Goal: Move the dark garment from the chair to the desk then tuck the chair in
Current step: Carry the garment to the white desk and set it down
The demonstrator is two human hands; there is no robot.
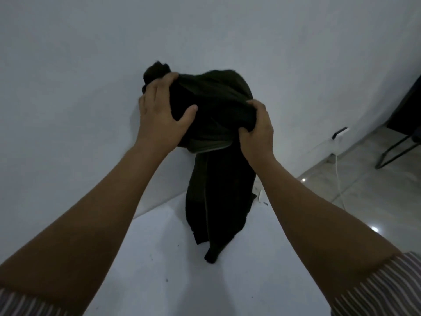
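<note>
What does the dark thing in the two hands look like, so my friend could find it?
Look at the white desk against the pale wall. Above it, the left hand and right hand grip the dark garment, bunched on top with a long tail drooping onto the desk. It is the only black cloth among white surfaces.

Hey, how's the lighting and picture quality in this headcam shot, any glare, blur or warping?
Head view: dim, bluish light; the dark garment is nearly featureless black, folds barely readable. Small glare spots on the glossy floor at right. Wide-angle bend curves the wall edges. Left hand and right hand look slightly soft, not badly blurred.
</note>
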